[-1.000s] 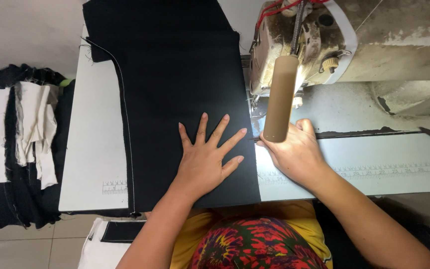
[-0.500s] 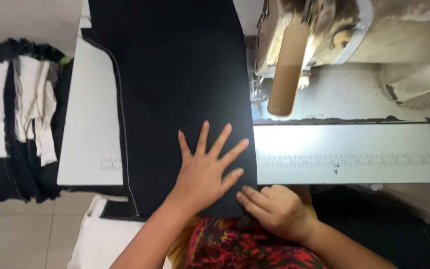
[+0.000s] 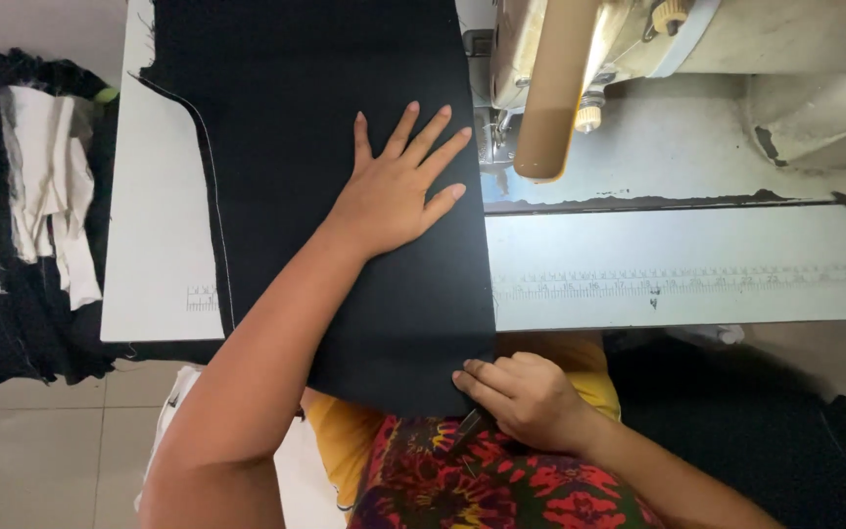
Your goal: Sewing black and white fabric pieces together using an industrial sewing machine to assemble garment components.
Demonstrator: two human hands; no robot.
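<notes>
On 1 table (image 3: 154, 245): 1 black cloth (image 3: 325, 118), 2 hands — left hand (image 3: 394, 191), right hand (image 3: 526, 397).

No packages, signs or screens show; only a printed ruler strip (image 3: 687, 282), perhaps a sticker, on the table edge.

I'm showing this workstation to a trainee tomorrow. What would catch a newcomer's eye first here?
The big black fabric panel covering the middle of the white table, with the left hand spread flat on it. Then the sewing machine at upper right, and the right hand pinching the fabric's lower corner where it hangs off the table's near edge.
</notes>
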